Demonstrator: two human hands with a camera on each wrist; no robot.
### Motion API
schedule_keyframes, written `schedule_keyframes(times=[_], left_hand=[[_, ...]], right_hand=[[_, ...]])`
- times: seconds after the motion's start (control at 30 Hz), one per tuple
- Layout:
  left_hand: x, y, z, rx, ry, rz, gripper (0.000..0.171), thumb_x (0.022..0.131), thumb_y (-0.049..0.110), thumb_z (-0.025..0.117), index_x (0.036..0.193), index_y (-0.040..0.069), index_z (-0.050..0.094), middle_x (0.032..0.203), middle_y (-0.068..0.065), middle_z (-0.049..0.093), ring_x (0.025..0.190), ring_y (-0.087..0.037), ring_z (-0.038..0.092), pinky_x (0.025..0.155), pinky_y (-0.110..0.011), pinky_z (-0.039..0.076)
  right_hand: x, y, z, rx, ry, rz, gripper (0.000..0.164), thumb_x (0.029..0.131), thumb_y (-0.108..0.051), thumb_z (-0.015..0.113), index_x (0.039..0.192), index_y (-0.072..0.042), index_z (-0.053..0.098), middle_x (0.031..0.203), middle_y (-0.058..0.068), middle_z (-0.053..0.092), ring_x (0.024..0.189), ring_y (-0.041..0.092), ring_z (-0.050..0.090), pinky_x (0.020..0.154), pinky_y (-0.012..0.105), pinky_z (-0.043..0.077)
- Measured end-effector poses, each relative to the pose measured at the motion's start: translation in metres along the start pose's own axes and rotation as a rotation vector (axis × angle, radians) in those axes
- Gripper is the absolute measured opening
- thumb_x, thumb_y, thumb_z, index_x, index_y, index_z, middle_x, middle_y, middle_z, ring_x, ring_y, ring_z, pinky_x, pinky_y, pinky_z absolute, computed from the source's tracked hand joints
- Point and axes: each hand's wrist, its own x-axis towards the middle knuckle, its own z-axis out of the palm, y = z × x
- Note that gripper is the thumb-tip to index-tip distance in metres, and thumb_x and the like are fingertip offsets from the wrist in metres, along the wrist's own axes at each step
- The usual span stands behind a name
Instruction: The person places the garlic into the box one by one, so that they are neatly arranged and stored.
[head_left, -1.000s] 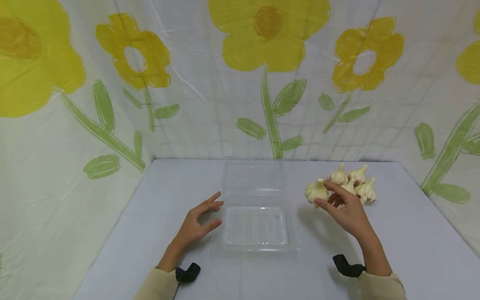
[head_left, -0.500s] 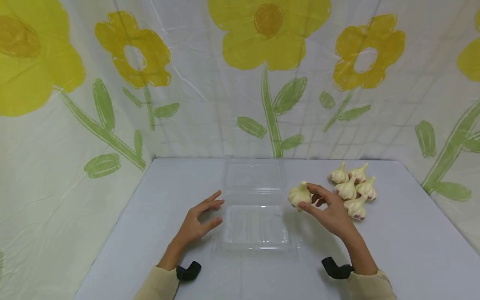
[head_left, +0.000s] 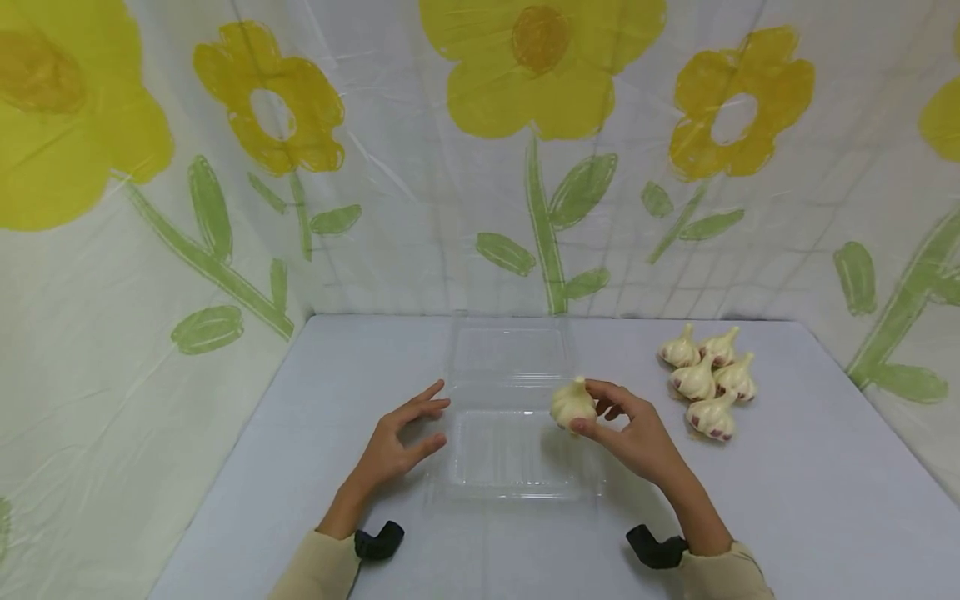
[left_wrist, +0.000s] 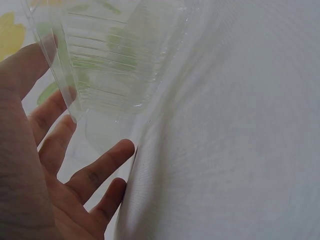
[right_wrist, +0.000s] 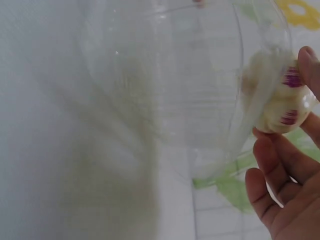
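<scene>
Between thumb and fingers my right hand (head_left: 636, 435) holds a garlic bulb (head_left: 573, 406), stem up, over the right side of a clear plastic clamshell box (head_left: 510, 450). In the right wrist view the bulb (right_wrist: 287, 105) shows purple marks on its underside, partly seen through the clear plastic. The box lies open, its lid (head_left: 510, 350) folded back toward the wall. At the box's left edge is my left hand (head_left: 397, 442), fingers spread and relaxed. The left wrist view has the thumb and fingers of the left hand (left_wrist: 65, 175) around the box's side wall (left_wrist: 60, 65), gripping nothing.
Several garlic bulbs (head_left: 693, 379) stand in a cluster at the back right of the white table (head_left: 795, 500). A flower-patterned curtain (head_left: 405, 167) rises behind the table and along both sides.
My right hand has carried the garlic bulb leftward and nearer, from beside the cluster to over the box. The left hand has stayed in place.
</scene>
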Motion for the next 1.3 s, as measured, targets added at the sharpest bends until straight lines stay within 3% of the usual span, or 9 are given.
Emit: schedule_keyframes(times=[0.27, 0.43, 0.6, 0.77, 1.07, 1.3], left_hand=[[0.001, 0.001, 0.002, -0.004, 0.002, 0.012, 0.048, 0.089, 0.014, 0.079, 0.134, 0.005, 0.066, 0.159, -0.006, 0.047, 0.119, -0.029, 0.068, 0.116, -0.019, 0.033], [0.001, 0.000, 0.002, 0.000, 0.005, 0.004, 0.048, 0.089, 0.015, 0.079, 0.134, 0.007, 0.066, 0.159, -0.005, 0.047, 0.121, -0.027, 0.068, 0.116, -0.018, 0.032], [0.002, 0.000, 0.000, 0.008, -0.001, 0.000, 0.049, 0.089, 0.016, 0.079, 0.135, 0.007, 0.066, 0.159, -0.004, 0.046, 0.120, -0.026, 0.068, 0.116, -0.019, 0.033], [0.001, 0.002, -0.001, 0.012, -0.005, -0.018, 0.049, 0.090, 0.017, 0.079, 0.135, 0.007, 0.065, 0.160, -0.003, 0.046, 0.121, -0.025, 0.068, 0.116, -0.021, 0.034], [0.000, 0.000, 0.000, 0.015, -0.003, -0.013, 0.048, 0.089, 0.016, 0.078, 0.135, 0.006, 0.065, 0.160, -0.004, 0.046, 0.121, -0.026, 0.068, 0.115, -0.022, 0.036], [0.000, -0.002, 0.001, 0.025, 0.004, -0.004, 0.048, 0.089, 0.015, 0.078, 0.134, 0.006, 0.066, 0.159, -0.004, 0.047, 0.120, -0.026, 0.068, 0.115, -0.021, 0.036]], right_hand=[[-0.002, -0.001, 0.012, 0.004, 0.015, -0.082, 0.052, 0.085, -0.023, 0.084, 0.133, -0.018, 0.066, 0.104, -0.005, 0.070, 0.095, 0.010, 0.059, 0.084, 0.039, 0.052], [-0.001, -0.003, 0.021, 0.006, 0.014, -0.106, 0.052, 0.082, -0.025, 0.086, 0.131, -0.021, 0.068, 0.098, -0.009, 0.068, 0.094, 0.017, 0.060, 0.086, 0.043, 0.048], [-0.001, -0.006, 0.031, -0.007, 0.018, -0.126, 0.053, 0.080, -0.027, 0.088, 0.129, -0.022, 0.070, 0.097, -0.010, 0.068, 0.093, 0.025, 0.059, 0.090, 0.040, 0.035], [-0.002, -0.010, 0.038, 0.000, 0.021, -0.186, 0.054, 0.077, -0.024, 0.089, 0.128, -0.019, 0.071, 0.101, -0.010, 0.072, 0.093, 0.022, 0.061, 0.091, 0.035, 0.031], [0.004, -0.016, 0.049, -0.013, -0.028, -0.204, 0.055, 0.078, -0.027, 0.089, 0.128, -0.018, 0.070, 0.101, -0.009, 0.071, 0.092, 0.018, 0.061, 0.090, 0.036, 0.038], [0.016, -0.026, 0.056, 0.009, -0.093, -0.181, 0.055, 0.081, -0.031, 0.087, 0.131, -0.019, 0.069, 0.117, -0.005, 0.073, 0.095, 0.013, 0.061, 0.083, 0.044, 0.052]])
